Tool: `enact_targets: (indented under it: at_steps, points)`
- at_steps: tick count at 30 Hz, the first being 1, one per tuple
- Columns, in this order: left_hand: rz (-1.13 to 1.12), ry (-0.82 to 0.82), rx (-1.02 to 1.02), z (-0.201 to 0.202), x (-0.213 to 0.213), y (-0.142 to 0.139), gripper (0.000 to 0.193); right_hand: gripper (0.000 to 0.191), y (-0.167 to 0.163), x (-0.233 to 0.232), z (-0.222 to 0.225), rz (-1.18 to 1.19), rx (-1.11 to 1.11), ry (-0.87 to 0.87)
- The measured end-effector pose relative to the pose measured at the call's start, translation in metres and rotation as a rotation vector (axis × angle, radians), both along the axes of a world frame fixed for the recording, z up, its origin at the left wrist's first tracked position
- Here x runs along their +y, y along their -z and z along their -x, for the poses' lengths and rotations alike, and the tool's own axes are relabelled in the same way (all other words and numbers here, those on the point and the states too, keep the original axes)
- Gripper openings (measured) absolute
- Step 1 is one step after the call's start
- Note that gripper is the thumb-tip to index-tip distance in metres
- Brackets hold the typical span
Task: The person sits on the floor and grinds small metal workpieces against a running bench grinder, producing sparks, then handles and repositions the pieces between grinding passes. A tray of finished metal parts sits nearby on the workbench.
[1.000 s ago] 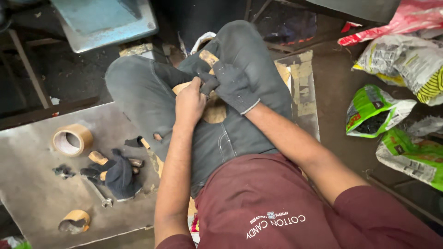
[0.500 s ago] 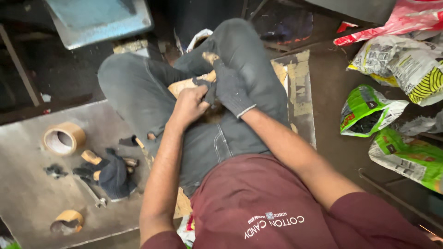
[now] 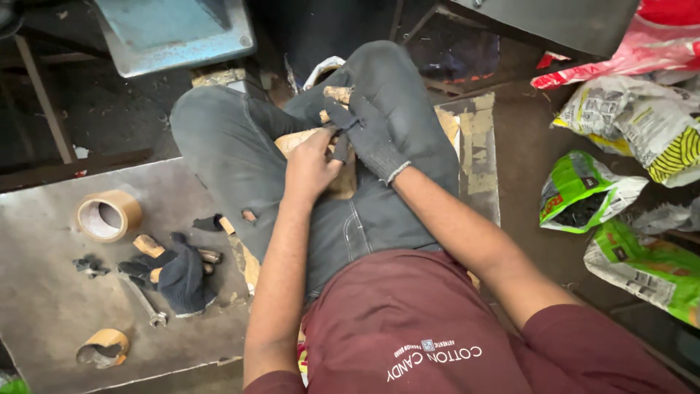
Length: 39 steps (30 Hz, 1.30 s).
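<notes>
I sit cross-legged in grey jeans, with both hands over my lap. My right hand [image 3: 372, 135] wears a dark knit glove and is closed around a short wooden-handled piece [image 3: 337, 93] whose brown end sticks out above the glove. My bare left hand [image 3: 310, 164] presses against the right one, its fingers pinched on the glove near the thumb. A tan flat piece [image 3: 295, 140] lies on my lap under the hands. What lies between the palms is hidden.
To my left, a grey metal sheet [image 3: 44, 292] holds two tape rolls [image 3: 109, 215] [image 3: 102, 346], a second dark glove [image 3: 182, 273] and a wrench [image 3: 146, 303]. A blue-grey metal box [image 3: 175, 33] stands ahead. Green and white bags [image 3: 583, 193] lie on the right.
Both hands stay together over my lap. My left hand's fingers have closed tighter against the gloved right hand, and the view has shifted slightly.
</notes>
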<state>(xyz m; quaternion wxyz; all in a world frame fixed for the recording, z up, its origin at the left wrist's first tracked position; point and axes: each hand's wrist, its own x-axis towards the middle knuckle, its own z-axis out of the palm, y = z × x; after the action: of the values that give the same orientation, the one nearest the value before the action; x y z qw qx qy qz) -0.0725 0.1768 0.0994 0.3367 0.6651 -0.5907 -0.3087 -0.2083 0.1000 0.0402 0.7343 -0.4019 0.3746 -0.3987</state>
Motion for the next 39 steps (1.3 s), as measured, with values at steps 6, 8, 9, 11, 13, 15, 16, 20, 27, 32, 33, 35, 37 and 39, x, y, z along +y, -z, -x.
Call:
enact_targets:
  at_steps: [6, 8, 9, 11, 13, 15, 16, 20, 27, 32, 33, 35, 37, 39]
  points:
    - [0.127, 0.023, -0.113, -0.003, 0.003, 0.023, 0.035, 0.032, -0.024, 0.003, -0.007, 0.051, 0.193, -0.066]
    - [0.113, 0.008, -0.221, -0.003, 0.004, 0.031, 0.035, 0.033, -0.032, 0.003, -0.007, 0.018, 0.178, -0.132]
    - [0.107, 0.000, -0.275, -0.003, 0.004, 0.034, 0.036, 0.035, -0.035, 0.002, -0.006, -0.008, 0.154, -0.143]
    - [0.105, -0.002, -0.300, -0.003, 0.004, 0.039, 0.030, 0.038, -0.039, 0.002, -0.005, -0.058, 0.106, -0.167]
    - [0.109, 0.006, -0.324, -0.003, 0.004, 0.041, 0.026, 0.041, -0.039, 0.001, -0.004, 0.055, 0.223, -0.224]
    - [0.121, 0.027, -0.342, -0.002, 0.003, 0.041, 0.025, 0.042, -0.034, 0.001, -0.003, 0.044, 0.219, -0.252]
    - [0.121, 0.031, -0.334, -0.002, 0.003, 0.041, 0.024, 0.042, -0.030, 0.001, -0.003, -0.025, 0.157, -0.255]
    - [0.113, 0.061, -0.310, -0.006, -0.001, 0.031, 0.019, 0.041, -0.014, 0.002, -0.001, -0.086, 0.078, -0.259]
    - [0.206, 0.130, -0.155, -0.016, -0.005, 0.017, 0.021, 0.034, -0.008, 0.007, 0.002, -0.366, -0.157, -0.289]
    - [0.131, 0.195, -0.170, -0.008, -0.001, 0.019, 0.021, 0.031, -0.020, 0.006, -0.002, -0.332, 0.001, -0.222]
    - [0.116, 0.197, -0.161, -0.007, -0.001, 0.019, 0.021, 0.031, -0.023, 0.005, -0.004, -0.337, 0.013, -0.221]
    - [0.128, 0.203, -0.154, -0.007, -0.001, 0.019, 0.019, 0.032, -0.028, 0.002, -0.008, -0.328, 0.026, -0.218]
    - [0.131, 0.196, -0.155, -0.009, -0.002, 0.019, 0.019, 0.032, -0.031, 0.000, -0.011, -0.198, 0.006, -0.162]
    - [0.089, 0.160, -0.139, -0.011, 0.001, 0.016, 0.020, 0.035, -0.034, 0.000, -0.011, -0.001, 0.084, -0.079]
